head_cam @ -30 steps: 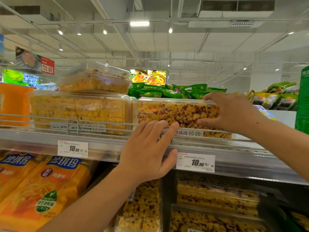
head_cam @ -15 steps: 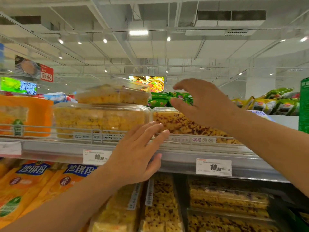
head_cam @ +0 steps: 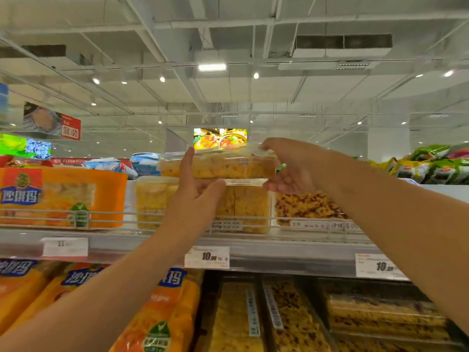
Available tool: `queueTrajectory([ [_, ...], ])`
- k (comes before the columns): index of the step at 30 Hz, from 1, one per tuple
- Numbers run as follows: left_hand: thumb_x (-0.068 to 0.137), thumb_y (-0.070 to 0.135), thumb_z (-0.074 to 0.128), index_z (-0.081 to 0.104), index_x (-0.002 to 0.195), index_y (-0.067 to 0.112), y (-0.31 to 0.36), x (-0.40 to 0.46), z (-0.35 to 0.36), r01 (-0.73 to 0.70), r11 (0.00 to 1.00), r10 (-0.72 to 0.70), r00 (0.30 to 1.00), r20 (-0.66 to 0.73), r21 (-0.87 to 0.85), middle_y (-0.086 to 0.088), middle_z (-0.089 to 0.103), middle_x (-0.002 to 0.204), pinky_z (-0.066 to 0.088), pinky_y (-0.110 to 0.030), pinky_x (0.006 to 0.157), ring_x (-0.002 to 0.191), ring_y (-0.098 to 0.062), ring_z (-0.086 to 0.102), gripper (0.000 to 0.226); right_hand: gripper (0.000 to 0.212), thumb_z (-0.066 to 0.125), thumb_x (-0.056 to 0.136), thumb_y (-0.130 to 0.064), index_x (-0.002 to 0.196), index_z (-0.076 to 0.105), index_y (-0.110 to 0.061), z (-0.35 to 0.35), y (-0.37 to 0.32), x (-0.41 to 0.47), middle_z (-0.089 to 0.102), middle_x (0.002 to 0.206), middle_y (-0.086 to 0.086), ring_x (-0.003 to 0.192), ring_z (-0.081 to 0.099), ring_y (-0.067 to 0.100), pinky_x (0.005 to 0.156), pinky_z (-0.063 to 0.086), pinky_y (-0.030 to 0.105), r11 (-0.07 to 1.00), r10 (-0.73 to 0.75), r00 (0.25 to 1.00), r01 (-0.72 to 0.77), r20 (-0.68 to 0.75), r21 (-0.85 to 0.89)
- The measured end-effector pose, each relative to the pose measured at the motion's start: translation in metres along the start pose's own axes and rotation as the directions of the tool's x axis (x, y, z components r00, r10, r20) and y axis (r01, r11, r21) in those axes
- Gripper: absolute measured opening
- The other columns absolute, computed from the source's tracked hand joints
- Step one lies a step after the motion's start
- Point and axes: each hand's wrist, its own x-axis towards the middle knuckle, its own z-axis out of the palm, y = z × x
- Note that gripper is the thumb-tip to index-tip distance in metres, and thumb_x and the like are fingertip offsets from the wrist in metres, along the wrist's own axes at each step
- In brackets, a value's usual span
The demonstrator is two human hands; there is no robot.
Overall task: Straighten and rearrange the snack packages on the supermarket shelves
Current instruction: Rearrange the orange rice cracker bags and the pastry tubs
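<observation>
At the top shelf [head_cam: 279,252], the left hand [head_cam: 193,196] grips the left end of a clear snack box [head_cam: 228,166] and the right hand [head_cam: 291,166] pinches its right end. The box sits above a second clear box [head_cam: 243,204]; green bags [head_cam: 436,168] lie beyond.

Price tag [head_cam: 206,257] on shelf edge [head_cam: 279,255]: "10.90"; red hanging sign [head_cam: 70,128]: "散装"; orange package [head_cam: 61,196]: "沙琪玛"

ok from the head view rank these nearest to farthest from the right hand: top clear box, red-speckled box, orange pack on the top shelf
1. top clear box: held at its right end by the right hand.
2. red-speckled box: just below that hand.
3. orange pack: far left on the same shelf.
</observation>
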Motion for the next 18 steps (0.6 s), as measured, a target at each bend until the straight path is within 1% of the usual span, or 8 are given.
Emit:
queueTrajectory([
  [2,0.092,0.038,0.057,0.015,0.139,0.065,0.007,0.004,0.003,0.086,0.986,-0.082,0.996,0.028,-0.146,0.003,0.074,0.088,0.057,-0.031,0.061,0.079,-0.015,0.070,0.068,0.047,0.056,0.088,-0.046,0.117,0.046,-0.010,0.001,-0.001,-0.004,0.066,0.071,0.017,0.042,0.062,0.019,0.039,0.047,0.020,0.999,0.000,1.000,-0.001,0.008,0.051],
  [5,0.096,0.029,0.055,0.019,0.144,0.056,0.023,0.006,0.009,0.189,0.879,-0.166,0.982,0.090,-0.438,-0.015,0.069,0.105,0.055,-0.037,0.062,0.077,-0.024,0.069,0.066,0.029,0.058,0.088,-0.039,0.097,0.051,-0.012,-0.003,-0.005,-0.012,0.063,0.056,0.010,0.040,0.059,0.017,0.041,0.050,0.022,0.993,-0.059,0.998,0.060,-0.006,0.102],
  [8,0.095,0.030,0.058,0.005,0.149,0.051,0.040,0.004,0.022,0.223,0.784,-0.193,0.974,0.114,-0.580,-0.024,0.067,0.105,0.056,-0.037,0.062,0.075,-0.027,0.071,0.078,0.025,0.063,0.084,-0.034,0.096,0.055,-0.014,-0.024,-0.002,-0.021,0.063,0.066,0.013,0.042,0.060,0.020,0.046,0.051,0.027,0.971,-0.179,0.981,0.189,-0.082,0.149],
  [11,0.091,0.038,0.064,-0.012,0.147,0.049,0.055,-0.002,0.044,0.260,0.716,-0.216,0.965,0.149,-0.648,-0.025,0.065,0.115,0.058,-0.037,0.065,0.081,-0.032,0.073,0.095,0.026,0.064,0.081,-0.034,0.095,0.062,-0.012,-0.053,0.014,-0.030,0.065,0.066,0.013,0.050,0.062,0.024,0.050,0.053,0.032,0.944,-0.294,0.948,0.308,-0.121,0.121],
  [13,0.090,0.042,0.064,-0.015,0.145,0.052,0.063,-0.008,0.064,0.269,0.721,-0.199,0.963,0.181,-0.639,-0.022,0.063,0.121,0.058,-0.034,0.062,0.081,-0.031,0.074,0.097,0.025,0.063,0.084,-0.032,0.099,0.065,-0.012,-0.074,0.031,-0.035,0.066,0.078,0.017,0.063,0.065,0.028,0.059,0.058,0.041,0.921,-0.355,0.927,0.368,-0.118,0.125],
  [14,0.091,0.041,0.064,-0.016,0.145,0.053,0.065,-0.012,0.075,0.258,0.743,-0.182,0.966,0.185,-0.618,-0.018,0.065,0.120,0.058,-0.032,0.060,0.080,-0.029,0.074,0.097,0.025,0.062,0.086,-0.031,0.103,0.066,-0.013,-0.086,0.040,-0.037,0.066,0.086,0.020,0.071,0.065,0.032,0.068,0.058,0.048,0.909,-0.383,0.918,0.395,-0.105,0.132],
  [16,0.094,0.035,0.061,-0.019,0.144,0.054,0.068,-0.018,0.100,0.209,0.786,-0.133,0.976,0.171,-0.581,-0.007,0.071,0.110,0.057,-0.031,0.059,0.077,-0.025,0.075,0.096,0.028,0.066,0.087,-0.029,0.112,0.066,-0.017,-0.111,0.058,-0.040,0.068,0.102,0.023,0.087,0.066,0.037,0.080,0.056,0.051,0.887,-0.432,0.900,0.436,-0.062,0.153],
  [18,0.098,0.026,0.056,-0.022,0.143,0.055,0.069,-0.024,0.126,0.158,0.819,-0.090,0.985,0.149,-0.552,0.006,0.075,0.093,0.058,-0.029,0.058,0.075,-0.021,0.074,0.094,0.039,0.075,0.081,-0.027,0.118,0.064,-0.023,-0.139,0.074,-0.044,0.071,0.108,0.015,0.096,0.068,0.035,0.078,0.059,0.049,0.872,-0.442,0.897,0.434,-0.016,0.225],
])
